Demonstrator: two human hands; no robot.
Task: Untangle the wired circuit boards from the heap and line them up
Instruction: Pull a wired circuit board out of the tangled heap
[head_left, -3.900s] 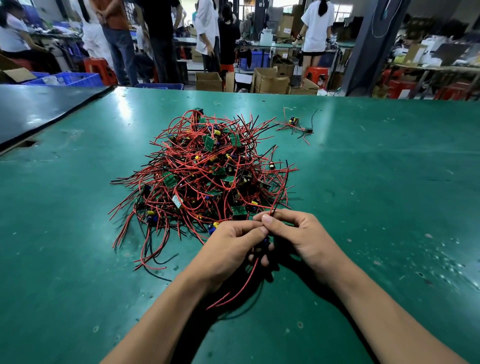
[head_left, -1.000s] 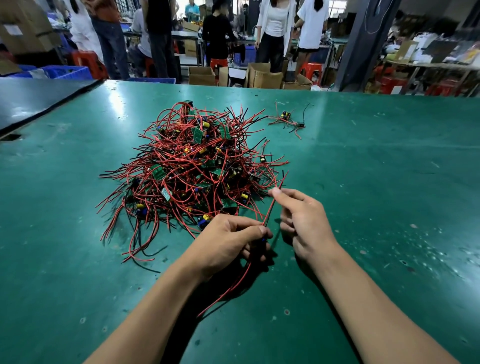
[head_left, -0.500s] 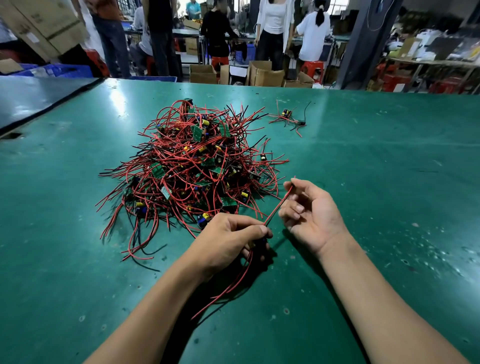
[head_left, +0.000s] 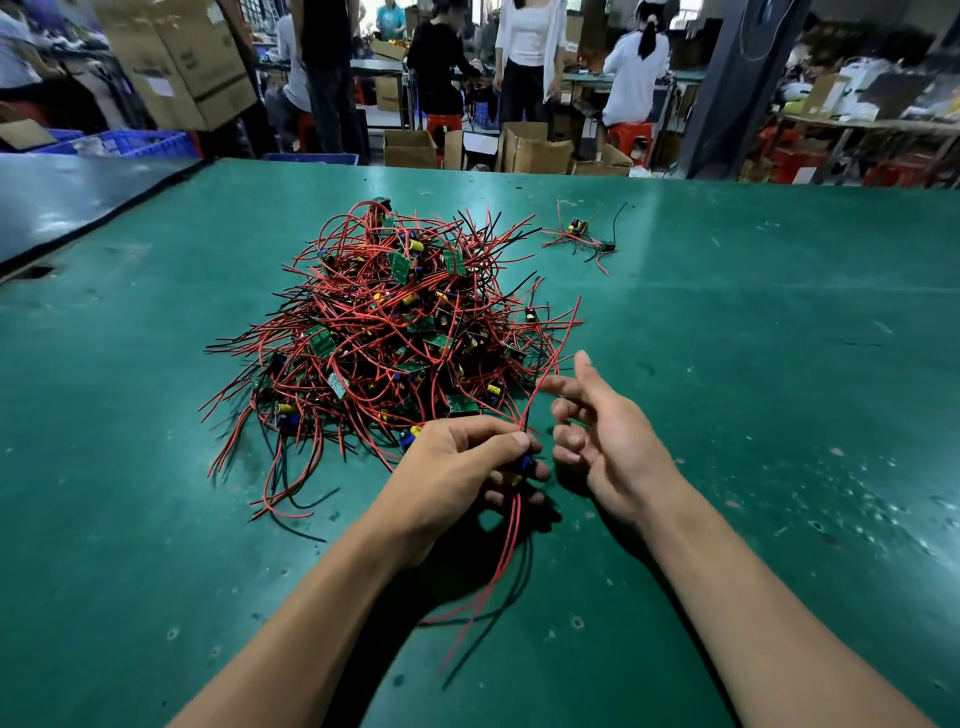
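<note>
Red-wired heap (head_left: 395, 332) on green desk (head_left: 779, 364) — just beyond the fingers, to the left. Left hand (head_left: 457, 467): fingers pinch one circuit board (head_left: 524, 465), its lead (head_left: 540, 384) rising heapward. Right hand (head_left: 608, 441): fingers loosely spread, empty — just right of that lead, the nearer hand.

Held board (head_left: 525, 462): fingers of our left hand (head_left: 457, 467) cover nearly all of it.
Heap (head_left: 395, 332): we cannot count buried boards.
</note>
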